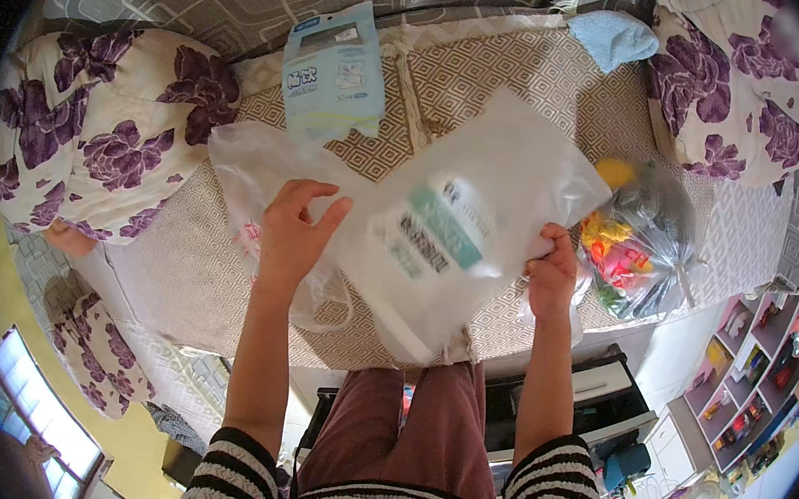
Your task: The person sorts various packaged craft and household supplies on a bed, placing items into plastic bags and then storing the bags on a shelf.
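A large frosted plastic bag (514, 155) with a green printed band lies tilted over the couch in front of me. My right hand (552, 272) pinches its right edge between thumb and fingers. Near the bag's left side is my left hand (296, 230), its thumb and curved fingers apart and nothing seen between them. Beneath that hand spreads a thin, crumpled white carrier bag (240, 152) with some red print, partly covered by my forearm. Just beyond lies a light blue packet (337, 80) with a hanging hole at its top.
At the right a knotted transparent bag (650, 250) holds colourful things. A light blue cloth (612, 41) lies at the back of the patterned couch seat (495, 57). Flowered cushions (131, 142) sit at both ends. Lower right are a dark glossy cabinet (587, 402) and a shelf unit (743, 379).
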### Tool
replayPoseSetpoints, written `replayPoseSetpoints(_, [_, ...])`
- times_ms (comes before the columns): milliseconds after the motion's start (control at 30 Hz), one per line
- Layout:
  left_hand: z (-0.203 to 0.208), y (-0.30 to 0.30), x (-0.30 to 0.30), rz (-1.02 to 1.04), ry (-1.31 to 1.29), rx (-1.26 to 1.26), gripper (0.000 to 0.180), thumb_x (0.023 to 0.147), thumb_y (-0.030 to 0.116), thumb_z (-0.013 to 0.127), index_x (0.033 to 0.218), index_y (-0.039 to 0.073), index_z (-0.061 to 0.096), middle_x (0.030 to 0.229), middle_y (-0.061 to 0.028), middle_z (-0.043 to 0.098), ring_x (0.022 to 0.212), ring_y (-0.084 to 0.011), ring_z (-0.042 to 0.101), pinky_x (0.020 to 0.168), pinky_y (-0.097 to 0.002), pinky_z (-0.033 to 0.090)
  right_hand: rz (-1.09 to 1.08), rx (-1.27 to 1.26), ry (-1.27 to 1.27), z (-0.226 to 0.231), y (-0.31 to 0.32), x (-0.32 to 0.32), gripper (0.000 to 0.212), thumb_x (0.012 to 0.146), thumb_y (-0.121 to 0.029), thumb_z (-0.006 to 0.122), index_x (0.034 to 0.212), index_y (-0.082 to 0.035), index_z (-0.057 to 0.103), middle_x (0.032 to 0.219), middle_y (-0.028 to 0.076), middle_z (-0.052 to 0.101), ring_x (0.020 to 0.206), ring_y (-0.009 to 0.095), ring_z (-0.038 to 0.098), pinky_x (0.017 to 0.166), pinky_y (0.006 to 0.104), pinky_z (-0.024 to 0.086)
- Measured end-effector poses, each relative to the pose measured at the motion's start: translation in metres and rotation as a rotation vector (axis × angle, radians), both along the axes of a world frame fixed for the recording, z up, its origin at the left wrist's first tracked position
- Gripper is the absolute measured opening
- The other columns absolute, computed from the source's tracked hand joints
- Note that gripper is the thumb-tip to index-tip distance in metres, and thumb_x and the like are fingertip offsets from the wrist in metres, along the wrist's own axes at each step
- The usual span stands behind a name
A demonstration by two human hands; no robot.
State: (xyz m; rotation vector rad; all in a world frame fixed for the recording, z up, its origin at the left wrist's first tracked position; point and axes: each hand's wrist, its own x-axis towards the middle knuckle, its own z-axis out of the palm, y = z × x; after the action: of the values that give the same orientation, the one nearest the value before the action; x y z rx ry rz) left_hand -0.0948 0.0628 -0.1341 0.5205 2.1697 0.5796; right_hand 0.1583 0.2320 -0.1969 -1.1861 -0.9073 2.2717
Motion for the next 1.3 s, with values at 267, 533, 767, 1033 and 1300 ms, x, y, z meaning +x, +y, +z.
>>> replayPoseSetpoints(267, [-0.033, -0.007, 0.041, 0.181, -0.242, 0.171, 0.053, 0.068, 0.017, 0.067, 0.112, -0.001, 0.045, 0.096, -0.009, 0.056, 0.083, -0.017, 0.055, 0.076, -0.0259, 0.042, 0.135, -0.061, 0.184, 0.005, -0.008, 0.013, 0.047, 0.054, 0.01, 0.044, 0.098, -0.004, 0.043, 0.089, 0.004, 0.049, 0.081, 0.012, 0.049, 0.066, 0.0223, 0.041])
replayPoseSetpoints(533, [-0.024, -0.023, 0.066, 0.362, -0.674, 0.299, 0.043, 0.072, 0.013, 0.061, 0.11, 0.001, 0.046, 0.093, -0.0043, 0.057, 0.082, -0.0129, 0.053, 0.073, -0.0262, 0.044, -0.031, -0.187, 0.035, 0.013, -0.033, 0.015, 0.056, 0.066, -0.001, 0.059, 0.118, -0.004, 0.038, 0.102, 0.008, 0.051, 0.089, 0.015, 0.051, 0.08, 0.0259, 0.039])
replayPoseSetpoints(767, [-0.028, -0.059, 0.079, 0.452, -0.768, 0.214, 0.028, 0.078, 0.012, 0.054, 0.102, 0.0, 0.052, 0.091, -0.0044, 0.057, 0.08, -0.0101, 0.053, 0.07, -0.024, 0.044, 0.322, -0.281, -0.269, 0.01, -0.055, 0.033, 0.03, 0.072, -0.006, 0.061, 0.101, -0.004, 0.054, 0.086, 0.003, 0.058, 0.081, 0.014, 0.054, 0.073, 0.0261, 0.044])
replayPoseSetpoints(1033, [-0.03, -0.081, 0.074, 0.592, -1.259, 0.493, 0.009, 0.075, 0.004, 0.052, 0.082, 0.003, 0.056, 0.079, -0.0038, 0.056, 0.068, -0.0097, 0.052, 0.058, -0.0244, 0.043, 0.432, -0.182, 0.121, -0.009, -0.064, 0.041, 0.028, 0.072, -0.017, 0.051, 0.05, 0.0, 0.049, 0.066, 0.006, 0.05, 0.058, 0.014, 0.049, 0.054, 0.0216, 0.039])
replayPoseSetpoints(1300, [-0.037, -0.092, 0.09, 0.102, -0.317, 0.281, 0.019, 0.065, -0.002, 0.061, 0.079, 0.003, 0.05, 0.083, -0.0057, 0.052, 0.072, -0.0169, 0.052, 0.064, -0.0254, 0.043, 0.306, -0.512, -0.09, -0.005, -0.082, 0.063, 0.063, 0.063, -0.01, 0.068, 0.117, 0.0, 0.038, 0.103, 0.013, 0.052, 0.091, 0.018, 0.053, 0.074, 0.0307, 0.047])
